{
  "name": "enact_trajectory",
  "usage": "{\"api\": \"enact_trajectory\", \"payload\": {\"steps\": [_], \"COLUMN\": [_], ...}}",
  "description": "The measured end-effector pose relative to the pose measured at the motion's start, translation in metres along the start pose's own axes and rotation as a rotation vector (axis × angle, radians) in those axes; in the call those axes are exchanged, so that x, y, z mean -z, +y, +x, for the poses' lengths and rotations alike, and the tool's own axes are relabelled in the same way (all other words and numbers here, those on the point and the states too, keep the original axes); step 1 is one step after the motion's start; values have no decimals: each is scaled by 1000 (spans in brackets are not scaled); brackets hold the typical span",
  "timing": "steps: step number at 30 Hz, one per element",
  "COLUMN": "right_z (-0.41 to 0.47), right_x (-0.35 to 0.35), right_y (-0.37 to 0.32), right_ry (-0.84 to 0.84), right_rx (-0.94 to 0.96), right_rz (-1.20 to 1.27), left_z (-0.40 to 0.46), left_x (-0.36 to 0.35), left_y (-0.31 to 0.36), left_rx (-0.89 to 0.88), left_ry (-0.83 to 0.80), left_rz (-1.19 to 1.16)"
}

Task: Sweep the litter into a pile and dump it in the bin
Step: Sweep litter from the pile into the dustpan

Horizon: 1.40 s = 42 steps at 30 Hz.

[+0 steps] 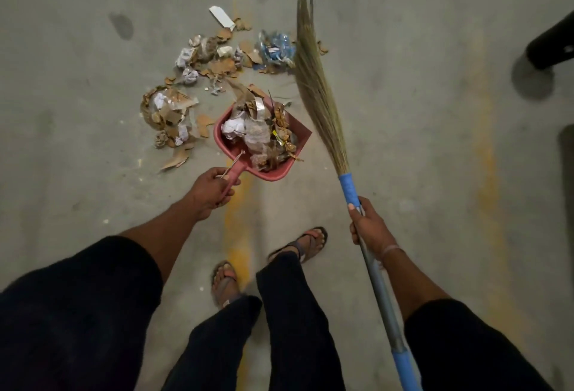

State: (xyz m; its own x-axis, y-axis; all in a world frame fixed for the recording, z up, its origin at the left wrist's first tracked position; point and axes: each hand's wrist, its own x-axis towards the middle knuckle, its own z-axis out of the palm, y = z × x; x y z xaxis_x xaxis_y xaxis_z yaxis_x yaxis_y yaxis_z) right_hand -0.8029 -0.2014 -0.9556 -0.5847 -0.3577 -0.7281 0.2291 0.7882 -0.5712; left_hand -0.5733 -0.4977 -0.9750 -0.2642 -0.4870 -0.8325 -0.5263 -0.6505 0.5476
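Observation:
A red dustpan (221, 139) heaped with crumpled paper, wrappers and cardboard scraps is held above the concrete floor; my left hand (211, 189) grips its handle. My right hand (368, 226) grips the grey-and-blue shaft of a grass broom (313, 80), whose bristles point away from me, to the right of the pan. A litter pile (198, 80) of torn cardboard, paper balls and a blue-and-clear plastic wrapper (276, 49) lies on the floor beyond and left of the dustpan. No bin is in view.
My two feet in sandals (310, 243) stand on the grey floor beside a worn yellow painted line (237, 235). A second yellow stripe (487, 142) runs on the right. A dark object (549, 46) and its shadow sit at the right edge.

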Motion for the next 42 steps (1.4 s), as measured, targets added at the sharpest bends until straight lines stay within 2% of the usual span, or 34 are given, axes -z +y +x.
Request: {"api": "enact_trajectory", "payload": {"steps": [10,21,35,42], "right_z": [10,11,122,176], "right_x": [103,203,325,381], "right_y": [-36,-67,-155,-176], "right_ry": [147,355,524,585], "right_rx": [-88,-72,-142,-200], "right_rz": [105,90,179,225], "left_z": [-29,-49,40,79], "left_x": [-143,-267,-408,-491], "left_y": [86,188,364,427], "left_rx": [11,-54,-78,-111], "left_ry": [-115,-228,-346,-400], "left_rz": [58,158,388,470]}}
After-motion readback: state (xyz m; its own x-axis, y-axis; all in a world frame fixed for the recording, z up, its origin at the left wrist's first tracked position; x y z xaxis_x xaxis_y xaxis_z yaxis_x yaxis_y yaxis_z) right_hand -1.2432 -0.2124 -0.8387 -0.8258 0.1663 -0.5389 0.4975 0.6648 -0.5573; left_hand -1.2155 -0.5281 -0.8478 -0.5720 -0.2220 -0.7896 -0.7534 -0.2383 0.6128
